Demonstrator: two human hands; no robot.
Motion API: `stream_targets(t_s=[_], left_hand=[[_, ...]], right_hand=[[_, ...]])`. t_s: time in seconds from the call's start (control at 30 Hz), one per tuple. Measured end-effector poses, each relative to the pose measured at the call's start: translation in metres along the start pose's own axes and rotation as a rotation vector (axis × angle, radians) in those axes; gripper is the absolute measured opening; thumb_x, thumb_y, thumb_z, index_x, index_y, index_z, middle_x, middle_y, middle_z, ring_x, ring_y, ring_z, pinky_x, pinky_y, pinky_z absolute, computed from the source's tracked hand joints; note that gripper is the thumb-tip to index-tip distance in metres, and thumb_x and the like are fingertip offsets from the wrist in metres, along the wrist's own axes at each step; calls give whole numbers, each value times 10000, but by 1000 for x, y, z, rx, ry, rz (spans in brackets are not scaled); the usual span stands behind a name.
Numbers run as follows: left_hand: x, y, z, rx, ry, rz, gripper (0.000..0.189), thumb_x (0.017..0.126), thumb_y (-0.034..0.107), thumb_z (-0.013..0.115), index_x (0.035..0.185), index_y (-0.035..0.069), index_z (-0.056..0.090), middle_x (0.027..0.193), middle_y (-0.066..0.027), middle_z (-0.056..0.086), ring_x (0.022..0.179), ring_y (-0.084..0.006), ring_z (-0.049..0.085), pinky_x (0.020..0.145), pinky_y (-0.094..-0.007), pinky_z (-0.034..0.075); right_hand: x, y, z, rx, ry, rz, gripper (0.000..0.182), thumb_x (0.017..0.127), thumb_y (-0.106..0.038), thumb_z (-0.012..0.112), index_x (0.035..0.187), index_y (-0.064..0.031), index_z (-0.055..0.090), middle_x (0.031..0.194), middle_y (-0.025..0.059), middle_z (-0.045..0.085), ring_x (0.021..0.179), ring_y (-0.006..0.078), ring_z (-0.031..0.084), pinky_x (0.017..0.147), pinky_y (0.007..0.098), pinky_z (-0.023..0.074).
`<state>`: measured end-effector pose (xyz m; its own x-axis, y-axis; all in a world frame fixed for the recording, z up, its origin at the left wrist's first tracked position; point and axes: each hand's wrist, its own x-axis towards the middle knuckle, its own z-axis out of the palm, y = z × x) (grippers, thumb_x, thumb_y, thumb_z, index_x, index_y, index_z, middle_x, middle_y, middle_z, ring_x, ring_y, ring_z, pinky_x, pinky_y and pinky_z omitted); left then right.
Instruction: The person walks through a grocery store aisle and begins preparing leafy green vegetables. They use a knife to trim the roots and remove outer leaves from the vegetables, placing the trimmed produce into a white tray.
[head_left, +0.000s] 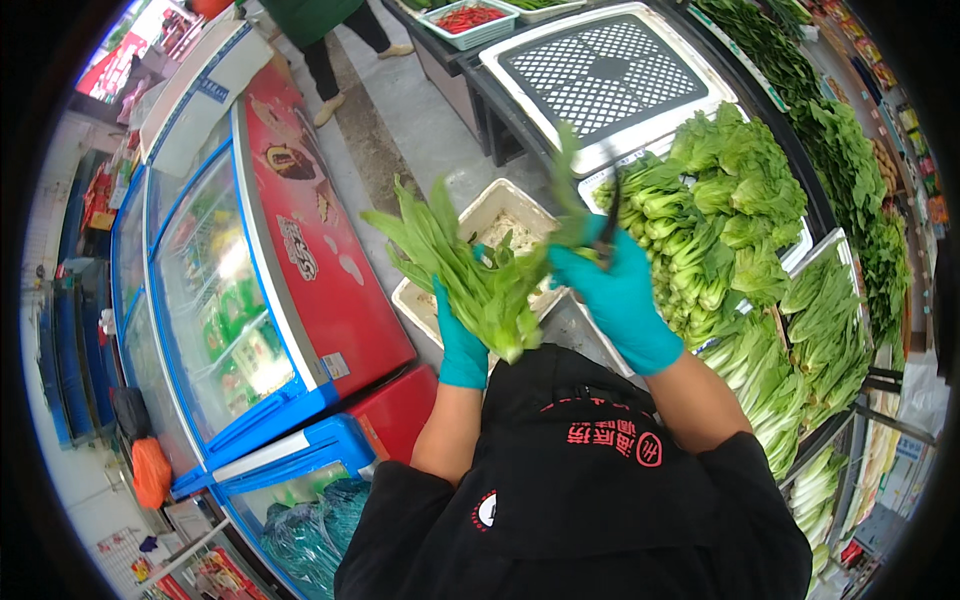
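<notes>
A leafy green vegetable head (487, 292) rests in my left hand (459, 337), which wears a teal glove and is closed around its lower leaves, the pale stem end towards my body. To the right, my right hand (619, 300), gloved too, holds a dark curved tool (613, 206), blurred, perhaps a knife or scissors. A loose green leaf (568, 176) stands up at the same fingers, also blurred. Beneath both hands is a white plastic crate (517, 196) with small plant scraps on its bottom.
Bok choy (664, 217), lettuce (750, 180) and other greens lie on the right-hand stand. An upturned white crate (491, 56) and a basket of red chillies (469, 19) are beyond. A red chest freezer (322, 247) flanks the left. Another person (322, 67) stands at the top.
</notes>
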<state>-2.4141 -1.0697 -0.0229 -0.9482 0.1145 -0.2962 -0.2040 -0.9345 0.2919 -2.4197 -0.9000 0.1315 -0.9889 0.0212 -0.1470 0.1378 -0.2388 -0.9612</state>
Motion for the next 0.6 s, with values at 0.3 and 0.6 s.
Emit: stream_targets(t_s=[0.3, 0.6], left_hand=[[41, 85, -44, -110, 34, 330, 588, 889, 463, 467, 1362, 125, 378, 1217, -73, 549, 1104, -233, 506, 968, -399, 399], [6, 72, 24, -140, -322, 189, 655, 873, 506, 435, 1381, 107, 330, 1359, -133, 420, 1298, -340, 328, 1048, -543, 276]], right_hand=[[-30, -19, -35, 238, 232, -230, 184, 833, -51, 612, 1000, 12, 571, 788, 102, 629, 606, 160, 603, 514, 278, 493], [-11, 37, 30, -362, -154, 46, 385, 778, -255, 716, 1045, -25, 561, 854, 55, 593, 657, 139, 575, 594, 283, 482]])
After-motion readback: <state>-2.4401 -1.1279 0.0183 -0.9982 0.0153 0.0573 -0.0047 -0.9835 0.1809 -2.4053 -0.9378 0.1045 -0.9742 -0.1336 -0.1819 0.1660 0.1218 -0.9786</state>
